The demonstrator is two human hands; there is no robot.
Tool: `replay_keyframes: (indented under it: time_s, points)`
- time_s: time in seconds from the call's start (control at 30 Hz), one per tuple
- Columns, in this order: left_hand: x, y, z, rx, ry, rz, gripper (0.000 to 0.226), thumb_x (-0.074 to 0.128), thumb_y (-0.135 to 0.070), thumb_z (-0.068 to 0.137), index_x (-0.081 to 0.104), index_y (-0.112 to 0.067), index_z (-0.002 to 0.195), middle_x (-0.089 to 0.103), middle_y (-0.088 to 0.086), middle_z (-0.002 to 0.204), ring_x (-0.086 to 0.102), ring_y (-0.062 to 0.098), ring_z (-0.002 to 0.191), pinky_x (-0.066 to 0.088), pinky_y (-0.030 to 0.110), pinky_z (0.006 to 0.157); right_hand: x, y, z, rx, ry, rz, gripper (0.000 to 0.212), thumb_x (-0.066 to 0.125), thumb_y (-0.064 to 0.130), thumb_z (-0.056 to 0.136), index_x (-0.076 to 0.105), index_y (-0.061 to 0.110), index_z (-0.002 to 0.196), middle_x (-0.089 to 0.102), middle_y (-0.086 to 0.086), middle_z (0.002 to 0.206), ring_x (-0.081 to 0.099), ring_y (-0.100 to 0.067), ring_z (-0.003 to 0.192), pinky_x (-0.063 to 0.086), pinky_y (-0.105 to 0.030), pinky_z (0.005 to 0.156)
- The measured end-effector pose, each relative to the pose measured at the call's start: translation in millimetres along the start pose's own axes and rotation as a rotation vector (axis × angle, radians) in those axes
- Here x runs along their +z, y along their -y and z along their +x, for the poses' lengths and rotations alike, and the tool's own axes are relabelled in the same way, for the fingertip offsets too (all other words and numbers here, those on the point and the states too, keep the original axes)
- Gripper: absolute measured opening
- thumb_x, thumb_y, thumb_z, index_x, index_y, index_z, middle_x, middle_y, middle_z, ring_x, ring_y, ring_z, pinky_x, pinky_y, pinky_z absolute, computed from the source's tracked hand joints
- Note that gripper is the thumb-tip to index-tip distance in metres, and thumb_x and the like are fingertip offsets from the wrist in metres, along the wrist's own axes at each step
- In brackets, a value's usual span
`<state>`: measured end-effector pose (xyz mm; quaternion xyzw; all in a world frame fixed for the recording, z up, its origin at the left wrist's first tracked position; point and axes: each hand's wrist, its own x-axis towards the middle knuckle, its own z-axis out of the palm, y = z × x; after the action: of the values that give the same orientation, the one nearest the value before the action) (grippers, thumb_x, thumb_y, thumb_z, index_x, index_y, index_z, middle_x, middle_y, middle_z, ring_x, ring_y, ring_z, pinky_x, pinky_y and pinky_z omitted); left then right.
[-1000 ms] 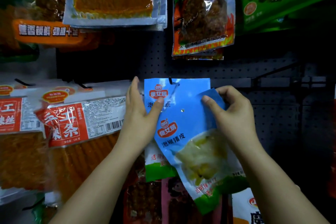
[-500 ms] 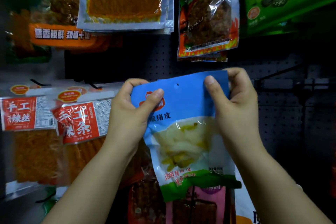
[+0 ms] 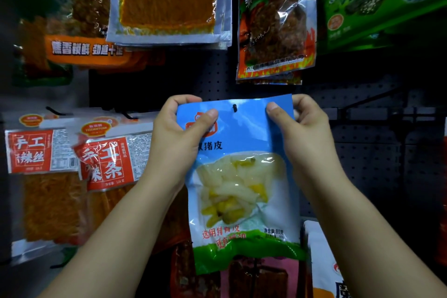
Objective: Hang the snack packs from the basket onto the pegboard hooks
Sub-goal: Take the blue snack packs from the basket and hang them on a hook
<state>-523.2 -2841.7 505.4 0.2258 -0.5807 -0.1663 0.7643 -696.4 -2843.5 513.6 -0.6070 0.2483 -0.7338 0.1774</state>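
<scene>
Dark pegboard (image 3: 377, 152), hung snack packs (image 3: 275, 17)

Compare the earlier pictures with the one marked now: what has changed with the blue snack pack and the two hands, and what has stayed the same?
The blue snack pack, tilted a second ago, now hangs straight, and a dark hook tip shows through its hole. The left hand, earlier touching a hung blue pack, now pinches this pack's top corner. The right hand still pinches the other corner; the hanging packs are unchanged.

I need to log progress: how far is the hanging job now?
Done: many packs hang, such as the red-label packs. In hand: both the left hand and right hand hold the blue pack, its hole at a hook. Left: basket unseen.
</scene>
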Motion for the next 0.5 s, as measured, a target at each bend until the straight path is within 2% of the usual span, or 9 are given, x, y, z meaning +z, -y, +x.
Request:
replay_keyframes:
  time_s: [0.07,0.17,0.23,0.3,0.33,0.4,0.47,0.5]
  points:
    - [-0.7,5.4,0.0,-0.006,0.007,0.015,0.021,0.074,-0.021,0.078,0.059,-0.034,0.083,0.067,-0.003,0.08,0.068,0.007,0.065,0.052,0.022,0.051,-0.7,-4.2,0.2,0.007,0.011,-0.032,0.011,0.061,0.021,0.09,0.055,0.019,0.081,0.064,0.011,0.058,0.063,-0.006,0.059,0.051,-0.026,0.056]
    - [1.9,16.3,3.0,-0.033,0.0,0.087,0.021,0.075,-0.026,0.077,0.059,-0.037,0.084,0.066,-0.008,0.075,0.067,0.003,0.062,0.054,0.023,0.054,-4.6,-12.4,3.0,0.003,0.009,-0.096,0.016,0.062,0.024,0.09,0.054,0.014,0.079,0.057,0.006,0.056,0.054,-0.006,0.055,0.044,-0.024,0.054]
    - [5.0,23.9,6.4,-0.058,-0.005,0.138,0.023,0.076,-0.03,0.076,0.058,-0.038,0.087,0.066,-0.008,0.078,0.066,0.0,0.063,0.056,0.024,0.06,-8.2,-19.1,6.7,-0.001,0.022,-0.164,0.03,0.061,0.029,0.088,0.053,0.001,0.084,0.053,-0.014,0.069,0.047,-0.016,0.063,0.038,-0.03,0.061]
    - [8.9,31.4,10.2,-0.066,-0.019,0.164,0.027,0.077,-0.03,0.075,0.055,-0.036,0.089,0.066,-0.007,0.083,0.065,-0.002,0.064,0.054,0.019,0.058,-11.8,-24.8,10.3,0.006,0.06,-0.219,0.038,0.06,0.032,0.087,0.054,-0.006,0.091,0.058,-0.023,0.081,0.05,-0.031,0.066,0.037,-0.034,0.065]
    - [11.2,35.1,11.7,-0.07,-0.027,0.181,0.029,0.077,-0.03,0.075,0.053,-0.035,0.09,0.066,-0.007,0.085,0.066,-0.001,0.066,0.053,0.019,0.059,-13.6,-27.7,12.0,0.007,0.082,-0.248,0.036,0.06,0.032,0.087,0.058,-0.004,0.092,0.064,-0.023,0.086,0.056,-0.038,0.071,0.039,-0.034,0.065]
    - [14.8,44.7,12.0,-0.087,-0.023,0.239,0.035,0.077,-0.029,0.076,0.048,-0.032,0.095,0.067,-0.006,0.093,0.067,0.005,0.078,0.055,0.027,0.069,-17.4,-33.8,14.9,-0.013,0.093,-0.345,0.025,0.061,0.03,0.088,0.066,0.006,0.089,0.07,-0.011,0.083,0.065,-0.027,0.074,0.044,-0.027,0.061]
    - [17.4,55.7,7.6,-0.102,0.017,0.329,0.041,0.075,-0.027,0.077,0.044,-0.027,0.103,0.067,-0.003,0.101,0.066,0.013,0.091,0.054,0.036,0.082,-18.6,-38.7,17.2,-0.061,0.054,-0.479,0.024,0.062,0.031,0.088,0.065,0.007,0.084,0.064,-0.001,0.07,0.057,-0.017,0.062,0.037,-0.017,0.049]
    - [18.4,60.8,4.1,-0.1,0.037,0.377,0.042,0.075,-0.027,0.077,0.044,-0.025,0.106,0.065,-0.004,0.103,0.064,0.014,0.094,0.053,0.036,0.083,-18.2,-41.8,18.7,-0.079,0.038,-0.537,0.027,0.061,0.032,0.088,0.063,0.005,0.082,0.061,-0.001,0.067,0.054,-0.015,0.06,0.035,-0.016,0.046]
